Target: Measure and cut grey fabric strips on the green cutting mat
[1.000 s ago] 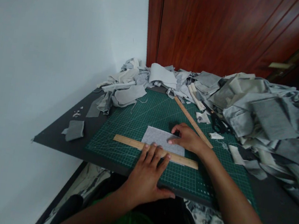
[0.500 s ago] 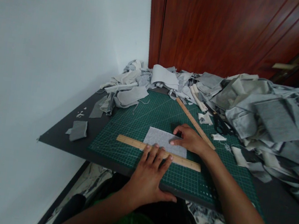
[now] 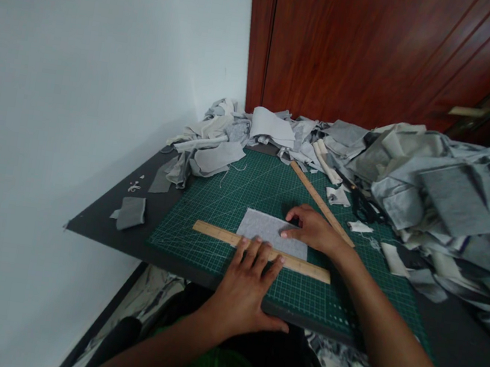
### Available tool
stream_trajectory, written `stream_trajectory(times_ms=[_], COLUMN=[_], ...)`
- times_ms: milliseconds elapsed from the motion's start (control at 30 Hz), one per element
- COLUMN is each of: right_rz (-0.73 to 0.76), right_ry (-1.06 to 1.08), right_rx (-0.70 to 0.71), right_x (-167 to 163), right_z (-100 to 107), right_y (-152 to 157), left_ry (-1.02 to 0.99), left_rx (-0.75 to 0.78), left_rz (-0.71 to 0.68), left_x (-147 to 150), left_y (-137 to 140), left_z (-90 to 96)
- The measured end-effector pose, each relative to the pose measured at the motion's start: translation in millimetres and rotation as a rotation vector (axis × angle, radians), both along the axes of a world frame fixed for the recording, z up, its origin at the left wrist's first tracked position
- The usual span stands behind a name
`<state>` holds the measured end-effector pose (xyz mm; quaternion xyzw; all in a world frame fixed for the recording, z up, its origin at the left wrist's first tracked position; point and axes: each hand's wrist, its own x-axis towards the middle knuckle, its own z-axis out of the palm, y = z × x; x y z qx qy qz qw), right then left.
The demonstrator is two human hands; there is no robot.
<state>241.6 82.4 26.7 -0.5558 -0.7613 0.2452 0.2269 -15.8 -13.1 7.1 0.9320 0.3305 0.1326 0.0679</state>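
Note:
A rectangle of light grey fabric (image 3: 255, 224) lies flat on the green cutting mat (image 3: 206, 202). Across its near edge runs a wooden ruler (image 3: 215, 232). My left hand (image 3: 245, 287) rests palm down with its fingers spread, the fingertips pressing on the ruler and the thumb out by the table edge. On the fabric's far right part sits my right hand (image 3: 311, 229); its fingers are bent, and a gap shows between thumb and index finger. The other fingers of that hand are partly hidden.
A second wooden ruler (image 3: 316, 196) lies slanted behind my right hand. Black-handled scissors (image 3: 364, 207) lie beside a large heap of grey fabric (image 3: 457, 195). More scraps (image 3: 216, 158) lie at back left, and a small folded grey piece (image 3: 131, 214) at left.
The view has shifted very slightly. Both hands, the ruler and the fabric keep the same places on the mat.

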Motion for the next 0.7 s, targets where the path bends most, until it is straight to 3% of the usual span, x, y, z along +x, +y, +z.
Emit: stream_trajectory(times_ms=[700], right_rz=[0.047], right_ry=[0.028], right_rx=[0.022], right_x=[8.1], right_z=[3.8], right_y=[4.7], left_ry=[-0.018], left_rx=[0.048], left_rz=[0.005], left_x=[2.7], left_y=[5.8], left_z=[-5.4])
